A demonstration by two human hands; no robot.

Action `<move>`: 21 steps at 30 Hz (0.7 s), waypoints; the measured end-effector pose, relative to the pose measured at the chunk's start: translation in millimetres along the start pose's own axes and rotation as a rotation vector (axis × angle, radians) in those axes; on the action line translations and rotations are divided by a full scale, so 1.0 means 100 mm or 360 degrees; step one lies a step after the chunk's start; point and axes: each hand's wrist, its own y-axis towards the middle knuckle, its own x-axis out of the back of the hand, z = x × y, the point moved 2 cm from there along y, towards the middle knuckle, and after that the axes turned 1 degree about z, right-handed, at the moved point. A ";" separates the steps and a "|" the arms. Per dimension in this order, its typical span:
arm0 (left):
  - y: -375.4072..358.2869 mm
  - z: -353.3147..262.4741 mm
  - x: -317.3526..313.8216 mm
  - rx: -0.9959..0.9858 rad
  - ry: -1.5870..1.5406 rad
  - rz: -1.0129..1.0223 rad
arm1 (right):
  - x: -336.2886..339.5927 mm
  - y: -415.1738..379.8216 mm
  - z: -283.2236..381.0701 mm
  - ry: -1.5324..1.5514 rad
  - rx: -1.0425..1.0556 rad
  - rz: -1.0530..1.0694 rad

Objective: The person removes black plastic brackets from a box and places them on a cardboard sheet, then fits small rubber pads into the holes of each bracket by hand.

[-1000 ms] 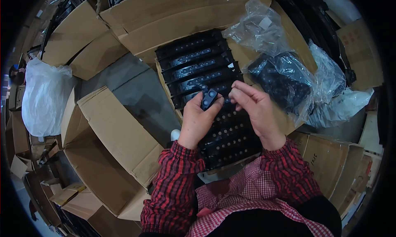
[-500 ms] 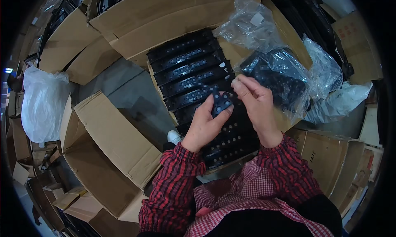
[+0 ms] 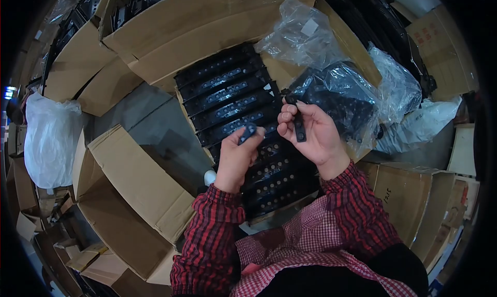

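My left hand (image 3: 233, 162) is closed around a small dark blue piece with round dots (image 3: 247, 133), most of it hidden in the fist. A narrow black strip (image 3: 299, 125) is pinched in my right hand (image 3: 321, 136), between thumb and fingers, pointing toward me. Below both hands lies a row of long black panels (image 3: 222, 95), each with a line of round dots or holes. Beside my right hand rests a clear plastic bag (image 3: 341, 85) with dark dotted parts inside.
The panels lie in an open cardboard box (image 3: 207, 28). Another open carton (image 3: 140, 178) stands at the left, and a further carton (image 3: 398, 193) at the right. A white plastic bag (image 3: 52, 142) is at the far left.
My hands have moved apart, the left one down and leftward. A black strip now shows in my right hand, and less of the blue piece is visible in my left. The view has shifted slightly.
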 end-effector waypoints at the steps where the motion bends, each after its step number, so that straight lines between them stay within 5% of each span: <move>1: -0.02 -0.04 0.01 0.0020 -0.0377 -0.0007 | -0.03 -0.01 -0.02 0.0090 -0.0055 0.0086; 12: -0.16 -0.09 -0.08 0.0003 -0.0524 0.0099 | -0.13 -0.06 -0.08 0.0155 -0.0097 0.0247; 18: -0.30 -0.14 -0.17 -0.0257 -0.0527 0.0132 | -0.14 -0.11 -0.11 0.0037 -0.0053 0.0271; 20: -0.35 -0.16 -0.17 -0.0395 -0.0110 -0.0074 | -0.14 -0.12 -0.14 0.0030 -0.0057 0.0267; 21: -0.33 -0.12 -0.20 -0.0758 0.0035 -0.0102 | -0.13 -0.12 -0.14 0.0055 -0.0017 0.0258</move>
